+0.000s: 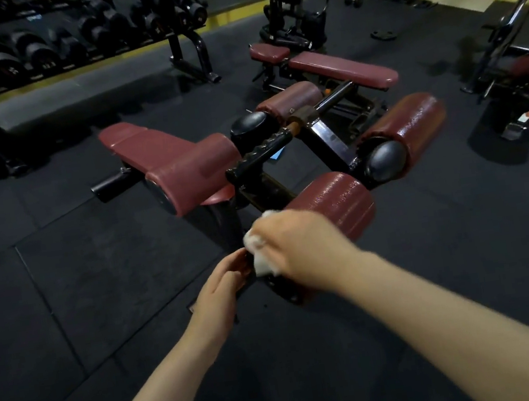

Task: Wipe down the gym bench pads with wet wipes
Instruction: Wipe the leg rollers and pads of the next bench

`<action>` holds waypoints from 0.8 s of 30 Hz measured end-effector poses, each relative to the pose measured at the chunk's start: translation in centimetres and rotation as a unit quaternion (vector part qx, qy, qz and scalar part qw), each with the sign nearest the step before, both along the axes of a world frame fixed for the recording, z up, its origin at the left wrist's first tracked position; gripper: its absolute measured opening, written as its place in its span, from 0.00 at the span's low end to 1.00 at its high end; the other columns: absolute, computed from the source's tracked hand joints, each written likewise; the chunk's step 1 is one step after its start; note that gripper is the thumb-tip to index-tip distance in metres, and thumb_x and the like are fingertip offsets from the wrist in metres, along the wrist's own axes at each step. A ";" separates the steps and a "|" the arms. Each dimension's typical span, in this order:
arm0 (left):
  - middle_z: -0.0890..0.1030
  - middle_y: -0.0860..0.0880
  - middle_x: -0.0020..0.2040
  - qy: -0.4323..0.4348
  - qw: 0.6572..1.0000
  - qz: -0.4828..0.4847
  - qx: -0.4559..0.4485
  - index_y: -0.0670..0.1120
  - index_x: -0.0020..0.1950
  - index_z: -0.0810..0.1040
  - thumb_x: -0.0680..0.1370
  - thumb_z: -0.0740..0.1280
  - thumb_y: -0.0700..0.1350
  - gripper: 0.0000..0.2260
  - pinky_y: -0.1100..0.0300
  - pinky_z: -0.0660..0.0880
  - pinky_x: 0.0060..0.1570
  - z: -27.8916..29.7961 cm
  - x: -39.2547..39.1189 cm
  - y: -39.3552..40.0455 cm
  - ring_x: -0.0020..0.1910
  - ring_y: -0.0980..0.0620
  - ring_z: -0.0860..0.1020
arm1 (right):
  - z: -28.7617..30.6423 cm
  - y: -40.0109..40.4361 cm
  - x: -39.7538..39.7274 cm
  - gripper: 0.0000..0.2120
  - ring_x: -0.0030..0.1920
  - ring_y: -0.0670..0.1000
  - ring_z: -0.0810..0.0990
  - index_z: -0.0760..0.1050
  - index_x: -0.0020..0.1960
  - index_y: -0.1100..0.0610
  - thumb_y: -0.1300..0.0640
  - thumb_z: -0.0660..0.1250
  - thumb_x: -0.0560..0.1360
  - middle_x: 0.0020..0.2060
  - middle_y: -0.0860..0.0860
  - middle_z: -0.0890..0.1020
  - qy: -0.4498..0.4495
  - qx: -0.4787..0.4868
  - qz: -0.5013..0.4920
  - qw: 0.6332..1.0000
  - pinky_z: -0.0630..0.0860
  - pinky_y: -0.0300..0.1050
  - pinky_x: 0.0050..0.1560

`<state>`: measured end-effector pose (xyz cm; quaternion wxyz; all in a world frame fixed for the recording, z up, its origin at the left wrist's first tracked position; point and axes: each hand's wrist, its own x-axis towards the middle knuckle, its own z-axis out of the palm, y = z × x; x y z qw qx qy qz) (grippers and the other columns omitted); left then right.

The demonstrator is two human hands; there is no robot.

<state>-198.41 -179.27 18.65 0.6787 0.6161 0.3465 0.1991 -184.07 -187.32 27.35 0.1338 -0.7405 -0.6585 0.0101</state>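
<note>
A maroon gym bench (161,150) with several roller pads stands in front of me. My right hand (300,246) grips a crumpled white wet wipe (258,252) against the near end of the closest roller pad (335,207). My left hand (220,284) holds the dark end cap of that same roller from the left side, fingers curled on its edge. Another roller pad (412,125) to the right glistens wet. The near end of the closest roller is hidden under my hands.
A dumbbell rack (64,41) runs along the back left. A second maroon bench (339,67) lies behind the first. A cable machine (289,3) stands at the back, more equipment (522,62) at the right. Black rubber floor (99,291) surrounds everything.
</note>
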 end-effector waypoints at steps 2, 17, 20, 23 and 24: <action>0.83 0.56 0.59 -0.024 1.000 -0.004 -0.003 0.52 0.64 0.78 0.83 0.55 0.38 0.17 0.68 0.75 0.53 0.0 -0.3 -0.3 0.60 0.59 0.79 | 0.1 0.3 -2.2 0.08 0.46 0.56 0.79 0.77 0.47 0.57 0.55 0.61 0.77 0.42 0.54 0.80 -0.028 -0.029 0.082 0.996 0.76 0.54 0.41; 0.69 0.64 0.73 -0.006 0.940 -0.144 0.309 0.59 0.76 0.63 0.77 0.56 0.44 0.27 0.67 0.64 0.69 -0.2 -1.9 1.9 0.73 0.62 0.66 | -0.5 1.4 13.1 0.11 0.52 0.63 0.78 0.74 0.52 0.60 0.53 0.57 0.81 0.49 0.60 0.81 -0.117 -0.004 -0.255 0.960 0.69 0.52 0.44; 0.69 0.63 0.72 -0.017 0.958 -0.118 0.262 0.56 0.77 0.62 0.78 0.57 0.42 0.27 0.65 0.64 0.70 -1.0 -1.7 2.8 0.73 0.62 0.66 | -0.7 2.0 5.4 0.11 0.49 0.60 0.79 0.76 0.49 0.56 0.51 0.58 0.77 0.46 0.57 0.82 -0.040 0.001 -0.133 0.990 0.71 0.51 0.45; 0.76 0.56 0.68 -0.043 0.991 -0.104 0.079 0.53 0.73 0.68 0.78 0.58 0.45 0.22 0.63 0.70 0.65 -1.5 -1.2 3.2 0.69 0.58 0.72 | -0.5 1.9 -1.3 0.07 0.41 0.58 0.80 0.77 0.43 0.55 0.53 0.64 0.73 0.38 0.54 0.81 -0.024 -0.010 0.027 0.999 0.73 0.49 0.38; 0.78 0.54 0.66 -0.036 0.993 -0.106 0.036 0.52 0.71 0.71 0.78 0.58 0.45 0.20 0.61 0.71 0.64 -1.6 -0.8 3.1 0.67 0.56 0.74 | -0.5 1.9 -1.9 0.05 0.39 0.57 0.80 0.77 0.42 0.56 0.55 0.66 0.73 0.36 0.54 0.81 -0.054 -0.012 0.059 0.997 0.72 0.48 0.37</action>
